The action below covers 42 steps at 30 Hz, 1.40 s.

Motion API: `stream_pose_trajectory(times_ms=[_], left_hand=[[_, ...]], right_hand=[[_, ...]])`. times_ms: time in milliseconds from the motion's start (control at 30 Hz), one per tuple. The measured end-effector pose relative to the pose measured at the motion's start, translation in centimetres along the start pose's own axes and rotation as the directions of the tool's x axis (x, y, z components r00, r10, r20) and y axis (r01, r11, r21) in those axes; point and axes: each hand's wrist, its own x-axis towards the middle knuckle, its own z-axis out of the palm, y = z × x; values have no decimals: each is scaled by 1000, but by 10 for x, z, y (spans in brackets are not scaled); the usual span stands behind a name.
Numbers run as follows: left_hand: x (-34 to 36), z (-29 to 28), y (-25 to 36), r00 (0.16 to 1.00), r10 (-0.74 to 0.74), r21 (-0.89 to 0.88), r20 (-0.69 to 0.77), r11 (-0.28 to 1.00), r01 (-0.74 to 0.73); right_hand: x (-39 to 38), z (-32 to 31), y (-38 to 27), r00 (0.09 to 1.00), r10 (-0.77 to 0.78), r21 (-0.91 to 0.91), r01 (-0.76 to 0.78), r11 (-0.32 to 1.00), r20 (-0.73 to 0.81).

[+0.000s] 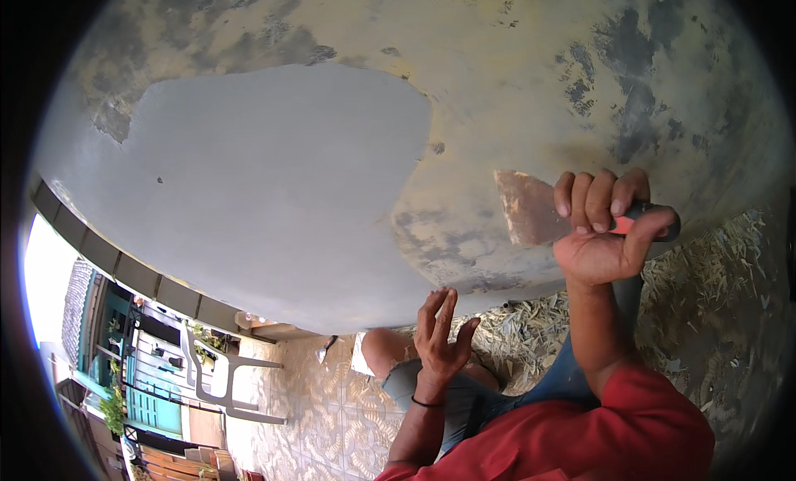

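My right hand (601, 224) is closed around the handle of a wide-bladed scraper (528, 207), which has a dark and red grip. Its worn, stained blade points left, close to a patchy yellowish-grey wall (497, 99); whether the edge touches cannot be told. To the left of the blade spreads a smooth grey coated area (282, 174) with a ragged border. My left hand (442, 336) is raised beside the lower edge of that area, fingers stretched and holding nothing. A dark band circles the left wrist.
Paint shavings (705, 290) lie heaped on the floor below the wall and around my legs. Another tool with a dark handle (327, 347) rests on the patterned tiles (307, 415). A plastic chair (224, 373) stands at the lower left, near plants and turquoise boards.
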Motion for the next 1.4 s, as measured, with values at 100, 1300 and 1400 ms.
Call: stream_pose_trajectory(times_ms=[100, 1300, 1400], left_hand=[[-53, -20, -18, 993, -51, 103, 110, 994, 39], [-161, -25, -32, 915, -290, 285, 279, 935, 210], [-161, -26, -34, 915, -286, 283, 285, 937, 205]], right_hand=[[47, 2, 2, 977, -136, 123, 117, 985, 165], [66, 19, 70, 975, -95, -85, 114, 990, 201], [69, 24, 65, 974, -127, -97, 147, 984, 190]])
